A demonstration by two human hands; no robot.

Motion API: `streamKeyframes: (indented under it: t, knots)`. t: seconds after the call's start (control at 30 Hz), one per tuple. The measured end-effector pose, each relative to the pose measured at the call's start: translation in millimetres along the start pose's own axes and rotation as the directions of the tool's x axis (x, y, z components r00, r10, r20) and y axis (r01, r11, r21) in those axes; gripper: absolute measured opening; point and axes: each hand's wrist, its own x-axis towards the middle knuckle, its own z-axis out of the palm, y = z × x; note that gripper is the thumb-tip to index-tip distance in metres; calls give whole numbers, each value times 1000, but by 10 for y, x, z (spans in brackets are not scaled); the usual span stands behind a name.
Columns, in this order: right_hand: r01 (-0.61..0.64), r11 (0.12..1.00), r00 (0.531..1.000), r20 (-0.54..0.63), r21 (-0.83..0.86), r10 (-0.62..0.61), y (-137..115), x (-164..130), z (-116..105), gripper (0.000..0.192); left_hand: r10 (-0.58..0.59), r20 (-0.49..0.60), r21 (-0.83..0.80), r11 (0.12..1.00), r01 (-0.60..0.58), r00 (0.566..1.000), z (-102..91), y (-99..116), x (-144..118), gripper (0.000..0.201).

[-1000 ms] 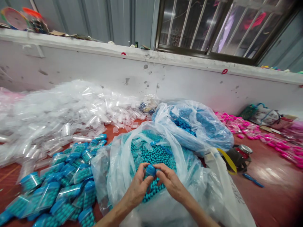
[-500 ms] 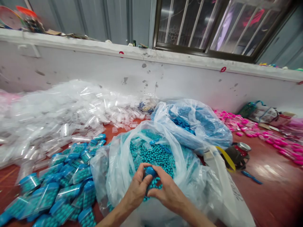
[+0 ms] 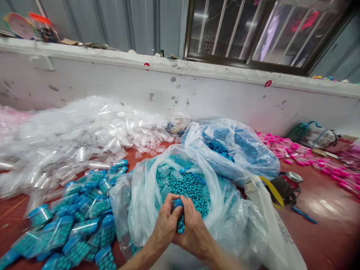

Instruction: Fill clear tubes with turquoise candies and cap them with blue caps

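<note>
Over the open plastic bag (image 3: 137, 191) of teal beads (image 3: 188, 187), both my hands are closed round one small clear container with a blue cap (image 3: 178, 203). Teal beads show through its side, between my palms. My left hand (image 3: 165, 219) pinches the cap area with thumb and fingers. My right hand (image 3: 195, 228) wraps the other side, its fingers reaching up beside the cap. Most of the container's body is hidden by the hands. To the left lies a heap of filled containers (image 3: 84, 227) with blue caps and teal beads inside.
Empty clear containers (image 3: 92, 131) are piled at the back left. Behind the bead bag sits a bag of blue caps (image 3: 219, 148). Pink-capped containers (image 3: 298, 152) lie at the right. Nearby are a jar with a metal lid (image 3: 293, 179) and a blue tool (image 3: 304, 215) on the red table (image 3: 326, 232).
My right hand has closed in from a looser, spread hold and now wraps the container's side. My left hand keeps its pinch near the cap. The view has shifted slightly.
</note>
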Motion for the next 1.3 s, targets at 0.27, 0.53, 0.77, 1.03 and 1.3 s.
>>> streamKeyframes:
  t: [0.27, 0.53, 0.77, 1.03, 1.3]
  knots:
    - [-54, 997, 999, -1, 56, 54, -21, -43, 110, 77, 72, -19, 143, 987, -69, 997, -52, -31, -31, 12]
    - [-135, 971, 985, 128, 195, 112, -111, 42, 7, 69, -38, 38, 4, 999, 38, 999, -178, -64, -6, 27]
    - [-55, 998, 992, 117, 15, 53, -83, -68, 160, 75, 54, -87, 149, 988, -41, 995, -81, -91, -108, 10]
    - [-101, 974, 951, 307, 204, 34, 27, 67, -160, 79, -57, -119, 141, 987, 73, 991, -488, 208, -100, 36]
    - [-152, 988, 929, 343, 11, 139, 645, 250, -278, 40, -109, -315, 30, 992, 125, 943, -1263, 452, -154, 63]
